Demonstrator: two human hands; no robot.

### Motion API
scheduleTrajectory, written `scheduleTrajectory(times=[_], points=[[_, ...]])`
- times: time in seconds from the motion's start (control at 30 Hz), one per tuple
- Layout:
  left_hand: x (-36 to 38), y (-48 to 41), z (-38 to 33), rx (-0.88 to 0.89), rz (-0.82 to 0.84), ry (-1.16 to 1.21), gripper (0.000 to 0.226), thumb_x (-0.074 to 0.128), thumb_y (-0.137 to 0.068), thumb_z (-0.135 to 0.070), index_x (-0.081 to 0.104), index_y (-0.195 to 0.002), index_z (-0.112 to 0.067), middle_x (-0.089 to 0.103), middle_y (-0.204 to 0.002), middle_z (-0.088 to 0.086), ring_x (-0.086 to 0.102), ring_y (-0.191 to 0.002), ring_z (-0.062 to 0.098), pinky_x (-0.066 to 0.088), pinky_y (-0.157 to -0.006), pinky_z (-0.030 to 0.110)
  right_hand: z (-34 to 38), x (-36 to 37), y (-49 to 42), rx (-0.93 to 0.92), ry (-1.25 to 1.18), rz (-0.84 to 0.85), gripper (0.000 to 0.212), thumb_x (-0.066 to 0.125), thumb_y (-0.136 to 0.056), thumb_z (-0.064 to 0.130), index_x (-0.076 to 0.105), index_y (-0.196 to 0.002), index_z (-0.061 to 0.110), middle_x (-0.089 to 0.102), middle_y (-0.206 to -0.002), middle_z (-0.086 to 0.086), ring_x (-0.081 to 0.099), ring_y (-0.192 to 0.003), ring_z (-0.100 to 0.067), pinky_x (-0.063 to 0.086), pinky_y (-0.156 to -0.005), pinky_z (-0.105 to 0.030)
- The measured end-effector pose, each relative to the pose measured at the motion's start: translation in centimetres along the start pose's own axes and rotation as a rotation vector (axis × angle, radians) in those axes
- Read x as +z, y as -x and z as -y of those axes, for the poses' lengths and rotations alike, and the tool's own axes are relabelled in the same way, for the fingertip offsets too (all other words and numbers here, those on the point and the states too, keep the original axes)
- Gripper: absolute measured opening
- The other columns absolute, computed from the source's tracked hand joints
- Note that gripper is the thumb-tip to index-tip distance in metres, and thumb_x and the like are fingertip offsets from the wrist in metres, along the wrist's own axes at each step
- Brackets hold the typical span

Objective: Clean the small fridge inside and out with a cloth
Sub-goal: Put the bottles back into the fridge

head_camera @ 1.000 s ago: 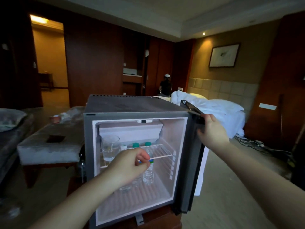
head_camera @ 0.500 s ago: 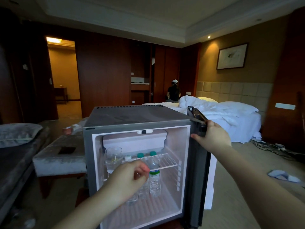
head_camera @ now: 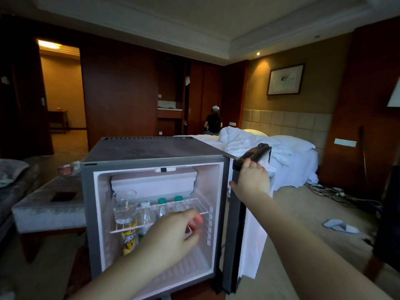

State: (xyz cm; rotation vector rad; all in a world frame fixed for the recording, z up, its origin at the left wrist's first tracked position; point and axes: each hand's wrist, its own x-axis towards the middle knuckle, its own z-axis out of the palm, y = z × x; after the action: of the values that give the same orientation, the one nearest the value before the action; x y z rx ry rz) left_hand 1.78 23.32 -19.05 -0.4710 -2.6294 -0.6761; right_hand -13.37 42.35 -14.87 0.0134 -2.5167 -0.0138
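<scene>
The small grey fridge (head_camera: pixel 151 150) stands in front of me with its door (head_camera: pixel 234 234) swung open to the right. My right hand (head_camera: pixel 252 180) grips the top edge of the door, fingers curled over it. My left hand (head_camera: pixel 173 237) reaches into the white interior, just below the wire shelf (head_camera: pixel 194 205), fingers loosely bent with nothing visible in them. A clear glass (head_camera: pixel 124 205) stands on the shelf. Behind my left hand stand water bottles with green caps (head_camera: pixel 161 201). A yellow packet (head_camera: pixel 128 239) stands under the shelf. No cloth is in view.
A grey bench (head_camera: pixel 47 206) stands left of the fridge. An unmade white bed (head_camera: pixel 270 148) lies behind the door at the right. Cables (head_camera: pixel 337 193) and a slipper (head_camera: pixel 337 226) lie on the carpet at the right. A person (head_camera: pixel 213 122) stands far back.
My left hand has moved right inside the fridge, away from the bottles, and its fingers have loosened. My right hand keeps its hold on the door top. The yellow packet has come into view.
</scene>
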Motion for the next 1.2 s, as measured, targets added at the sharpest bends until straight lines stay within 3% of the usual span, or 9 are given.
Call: scheduleTrajectory(times=[0.1, 0.4, 0.6, 0.73, 0.87, 1.03, 1.2], points=[[0.5, -0.3, -0.6, -0.003, 0.002, 0.022, 0.015, 0.057, -0.088, -0.028, 0.06, -0.102, -0.035, 0.058, -0.08, -0.027, 0.058, -0.081, -0.005, 0.047, -0.079, 0.019, 0.2, 0.0, 1.0, 0.006, 0.053, -0.05, 0.083, 0.057, -0.087, 0.053, 0.024, -0.142, 0.001, 0.045, -0.133, -0.011, 0.044, -0.123, -0.025, 0.033, -0.102, -0.036], [0.8, -0.8, -2.4, -0.028, 0.022, 0.05, 0.018, 0.059, -0.088, -0.022, 0.064, -0.104, -0.028, 0.061, -0.083, -0.022, 0.06, -0.081, -0.001, 0.048, -0.079, 0.019, 0.6, -0.8, 2.9, -0.075, 0.164, -0.102, 0.059, 0.053, -0.089, 0.052, 0.037, -0.127, 0.01, 0.048, -0.122, -0.008, 0.043, -0.113, -0.024, 0.035, -0.093, -0.038], [0.8, -1.0, -3.8, -0.012, 0.026, 0.042, 0.018, 0.059, -0.087, -0.022, 0.064, -0.103, -0.028, 0.062, -0.087, -0.019, 0.06, -0.08, -0.002, 0.046, -0.075, 0.014, -2.8, -1.9, 4.9, -0.159, -0.198, -0.131, 0.05, 0.059, -0.087, 0.036, 0.048, -0.129, 0.013, 0.053, -0.131, -0.005, 0.044, -0.122, -0.028, 0.033, -0.102, -0.045], [0.3, -0.8, -4.6, -0.005, 0.008, 0.059, 0.014, 0.062, -0.086, -0.021, 0.065, -0.099, -0.027, 0.063, -0.083, -0.017, 0.061, -0.078, 0.001, 0.041, -0.067, 0.007, -8.4, -1.1, 8.3, -0.117, -0.273, -0.285, 0.025, 0.069, -0.075, 0.02, 0.064, -0.097, 0.009, 0.066, -0.095, -0.008, 0.06, -0.09, -0.034, 0.047, -0.076, -0.041], [0.5, 0.4, -6.2, -0.001, 0.014, 0.105, 0.011, 0.062, -0.087, -0.022, 0.065, -0.097, -0.027, 0.064, -0.081, -0.017, 0.061, -0.077, 0.003, 0.044, -0.069, 0.016, -13.4, 0.1, 13.1, 0.021, -0.19, -0.159, 0.016, 0.059, -0.075, 0.022, 0.064, -0.082, 0.009, 0.065, -0.084, -0.011, 0.059, -0.081, -0.037, 0.046, -0.07, -0.04], [1.6, 3.0, -7.9, 0.024, 0.054, 0.076, 0.015, 0.059, -0.089, -0.023, 0.065, -0.103, -0.022, 0.064, -0.087, -0.014, 0.058, -0.077, 0.004, 0.047, -0.074, 0.02, -12.1, -1.0, 17.5, 0.017, -0.094, 0.002, 0.028, 0.058, -0.088, 0.028, 0.059, -0.109, 0.01, 0.065, -0.103, -0.013, 0.053, -0.101, -0.034, 0.037, -0.085, -0.04], [1.7, 6.5, -8.5, 0.008, 0.063, 0.092, 0.013, 0.059, -0.088, -0.023, 0.063, -0.1, -0.026, 0.059, -0.081, -0.019, 0.056, -0.075, 0.002, 0.048, -0.075, 0.023, -8.2, -5.2, 19.7, -0.163, 0.046, 0.077, 0.041, 0.048, -0.092, 0.036, 0.049, -0.125, 0.012, 0.053, -0.127, -0.008, 0.044, -0.118, -0.029, 0.033, -0.097, -0.038]])
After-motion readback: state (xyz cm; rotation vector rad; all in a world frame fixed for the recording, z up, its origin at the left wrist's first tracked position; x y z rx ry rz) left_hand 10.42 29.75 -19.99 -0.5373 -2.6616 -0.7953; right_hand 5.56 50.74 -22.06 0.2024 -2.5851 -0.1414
